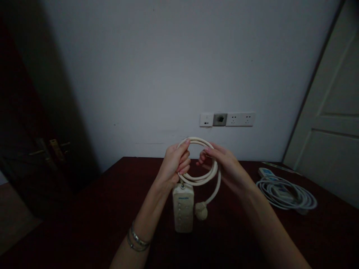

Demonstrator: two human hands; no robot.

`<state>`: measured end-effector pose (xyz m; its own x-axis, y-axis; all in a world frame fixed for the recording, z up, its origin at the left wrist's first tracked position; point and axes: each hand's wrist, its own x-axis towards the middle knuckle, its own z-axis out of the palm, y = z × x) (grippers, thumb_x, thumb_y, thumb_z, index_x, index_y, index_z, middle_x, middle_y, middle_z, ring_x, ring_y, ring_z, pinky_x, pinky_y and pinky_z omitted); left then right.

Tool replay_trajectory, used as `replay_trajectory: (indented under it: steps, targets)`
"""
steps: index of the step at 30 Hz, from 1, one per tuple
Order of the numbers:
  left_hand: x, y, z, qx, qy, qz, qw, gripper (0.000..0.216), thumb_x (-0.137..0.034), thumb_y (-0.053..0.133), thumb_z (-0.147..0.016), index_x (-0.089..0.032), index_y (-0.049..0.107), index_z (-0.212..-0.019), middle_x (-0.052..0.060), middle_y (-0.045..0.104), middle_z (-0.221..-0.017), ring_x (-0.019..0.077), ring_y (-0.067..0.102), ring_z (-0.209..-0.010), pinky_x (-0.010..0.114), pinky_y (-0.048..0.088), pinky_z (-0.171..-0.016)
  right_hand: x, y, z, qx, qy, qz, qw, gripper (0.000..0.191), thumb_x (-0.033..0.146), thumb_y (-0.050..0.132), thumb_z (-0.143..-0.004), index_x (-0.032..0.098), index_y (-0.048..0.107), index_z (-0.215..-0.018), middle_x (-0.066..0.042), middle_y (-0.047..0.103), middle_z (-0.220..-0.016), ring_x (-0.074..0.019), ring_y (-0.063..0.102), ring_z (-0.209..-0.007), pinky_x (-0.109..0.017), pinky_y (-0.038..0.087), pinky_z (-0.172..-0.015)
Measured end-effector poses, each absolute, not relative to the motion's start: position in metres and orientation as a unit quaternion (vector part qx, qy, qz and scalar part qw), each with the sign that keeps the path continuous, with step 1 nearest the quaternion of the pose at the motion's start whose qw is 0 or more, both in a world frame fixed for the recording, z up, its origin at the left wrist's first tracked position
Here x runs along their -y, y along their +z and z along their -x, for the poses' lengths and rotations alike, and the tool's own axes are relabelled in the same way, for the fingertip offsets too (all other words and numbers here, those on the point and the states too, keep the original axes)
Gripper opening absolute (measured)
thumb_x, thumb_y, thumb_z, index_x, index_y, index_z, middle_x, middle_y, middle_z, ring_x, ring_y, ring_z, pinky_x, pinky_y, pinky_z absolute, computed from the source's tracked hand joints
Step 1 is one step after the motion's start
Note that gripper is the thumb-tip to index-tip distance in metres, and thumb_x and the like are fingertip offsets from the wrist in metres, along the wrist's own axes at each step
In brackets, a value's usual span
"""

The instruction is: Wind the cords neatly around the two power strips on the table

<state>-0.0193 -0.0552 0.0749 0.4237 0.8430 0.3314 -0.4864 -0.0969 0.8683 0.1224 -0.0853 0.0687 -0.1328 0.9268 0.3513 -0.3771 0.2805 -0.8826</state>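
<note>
A white power cord (198, 181) is looped into a round coil, held up above the dark red table. My left hand (177, 160) is closed around the coil's left side. On the right, the coil lies between the thumb and bent fingers of my right hand (220, 158). Below my left hand hangs the white power strip (183, 211), upright, its cord end at the top; whether it touches the table I cannot tell. The cord's free end drops from the right side of the coil to a plug (201, 211) beside the strip.
Another power strip (266, 172) with a loosely coiled white cable (305, 198) lies on the table (112, 209) at the right. Wall sockets (239, 119) sit above the table's back edge. A pale door (331, 112) stands at the right, a dark door with a handle (37, 152) at the left.
</note>
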Motion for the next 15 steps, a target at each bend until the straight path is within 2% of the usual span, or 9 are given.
replay_trajectory:
  steps: [3,8,15]
  targets:
    - [0.050,0.075,0.023,-0.161,0.522,-0.525,0.653,0.032,-0.036,0.060,-0.079,-0.019,0.037,-0.065,-0.014,0.021,-0.038,0.0004,0.012,-0.027,0.015,0.008,-0.028,0.087,0.068,-0.140,0.599,0.515,0.317,0.525,0.024,0.034,0.065,-0.075,0.016,0.060,-0.090,-0.001,0.060,-0.071,-0.0093,0.056,-0.061,-0.021,0.046,-0.057]
    - [0.044,0.073,0.029,-0.150,0.530,-0.508,0.662,0.032,-0.036,0.060,-0.079,-0.018,0.038,-0.065,-0.014,0.021,-0.039,0.0001,0.013,-0.026,0.015,0.009,-0.028,0.093,0.064,-0.166,0.703,0.501,0.352,0.360,0.025,0.034,0.060,-0.080,0.015,0.060,-0.095,-0.005,0.064,-0.085,-0.0140,0.061,-0.079,-0.030,0.048,-0.075]
    - [0.041,0.078,0.040,-0.150,0.549,-0.481,0.667,0.035,-0.035,0.057,-0.081,-0.018,0.035,-0.060,-0.012,0.022,-0.037,0.0003,0.015,-0.025,0.016,0.008,-0.027,0.097,0.062,-0.181,0.745,0.483,0.350,0.298,0.027,0.031,0.063,-0.077,0.015,0.059,-0.099,-0.007,0.065,-0.093,-0.0157,0.061,-0.087,-0.032,0.047,-0.081]
